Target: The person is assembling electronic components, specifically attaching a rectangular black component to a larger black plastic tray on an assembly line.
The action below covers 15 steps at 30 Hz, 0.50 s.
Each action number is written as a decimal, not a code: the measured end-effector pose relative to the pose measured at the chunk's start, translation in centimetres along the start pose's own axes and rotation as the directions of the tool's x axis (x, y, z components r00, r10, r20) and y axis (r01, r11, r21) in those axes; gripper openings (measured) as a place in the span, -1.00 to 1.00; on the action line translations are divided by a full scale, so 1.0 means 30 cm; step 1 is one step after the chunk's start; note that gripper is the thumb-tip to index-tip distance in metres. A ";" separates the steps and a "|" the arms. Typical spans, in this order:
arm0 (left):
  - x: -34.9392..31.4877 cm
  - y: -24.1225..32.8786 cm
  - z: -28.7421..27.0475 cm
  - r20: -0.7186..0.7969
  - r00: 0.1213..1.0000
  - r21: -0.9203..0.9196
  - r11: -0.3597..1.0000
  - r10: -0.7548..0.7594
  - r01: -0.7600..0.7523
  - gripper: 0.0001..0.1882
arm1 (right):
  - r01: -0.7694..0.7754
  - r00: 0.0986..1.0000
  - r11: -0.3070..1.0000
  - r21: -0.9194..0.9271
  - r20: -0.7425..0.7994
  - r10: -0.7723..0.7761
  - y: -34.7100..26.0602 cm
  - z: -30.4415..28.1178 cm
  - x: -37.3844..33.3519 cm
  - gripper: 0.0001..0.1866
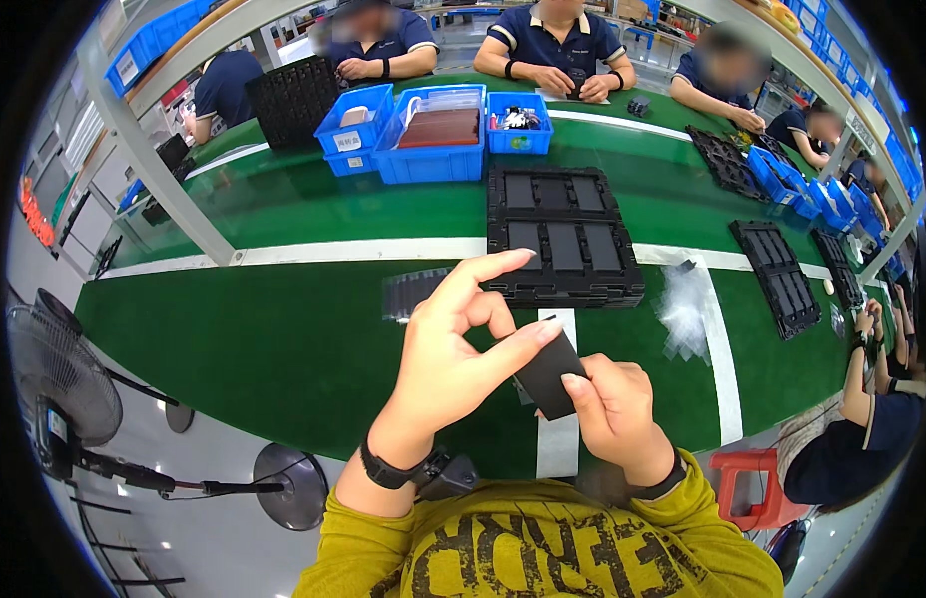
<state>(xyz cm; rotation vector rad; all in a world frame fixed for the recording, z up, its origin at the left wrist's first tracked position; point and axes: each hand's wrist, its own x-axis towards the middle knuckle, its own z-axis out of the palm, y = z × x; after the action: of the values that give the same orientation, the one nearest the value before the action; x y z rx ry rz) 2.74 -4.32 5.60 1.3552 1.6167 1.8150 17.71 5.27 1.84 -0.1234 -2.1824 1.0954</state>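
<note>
A flat, black rectangular piece (548, 383) is tilted above the green table, close to my body. My right hand (620, 411) pinches its lower right side between thumb and fingers. At its upper end is the thumb of my left hand (445, 349), whose index finger stretches up and away, apart from the thumb. Beyond my hands lies a stack of black trays (582, 296) with dark rectangular pieces in its pockets. A row of thin, glossy strips (411, 296) lies left of the stack, partly behind my left hand. Clear plastic films (686, 317) are piled to the right.
Blue bins (430, 165) stand across the table, one holding brown sheets. More black trays (777, 277) lie at right. Co-workers sit along the far side and at right. A grey post (156, 149) rises at left, near a floor fan (64, 374). A red stool (750, 488) stands lower right.
</note>
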 end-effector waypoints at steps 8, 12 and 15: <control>-0.016 -0.014 0.000 0.024 1.000 -0.141 0.990 -0.004 0.007 -0.45 | -0.027 0.982 0.986 0.166 -0.178 0.057 0.000 0.005 0.001 -0.85; -0.021 -0.044 -0.028 0.208 0.960 -0.435 0.897 0.186 -0.079 -0.25 | -0.211 0.965 0.827 0.521 -0.026 0.262 -0.033 -0.018 0.012 -0.69; 0.030 -0.124 0.062 0.115 0.948 -0.635 0.755 0.297 -0.160 -0.15 | -0.350 0.935 0.305 0.886 0.307 0.180 0.017 -0.003 0.014 -0.64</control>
<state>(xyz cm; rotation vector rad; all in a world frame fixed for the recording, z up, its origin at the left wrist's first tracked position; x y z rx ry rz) 2.65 -1.53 2.41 1.3905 0.6480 2.0037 17.33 5.81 1.74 0.1379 -1.2919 2.4824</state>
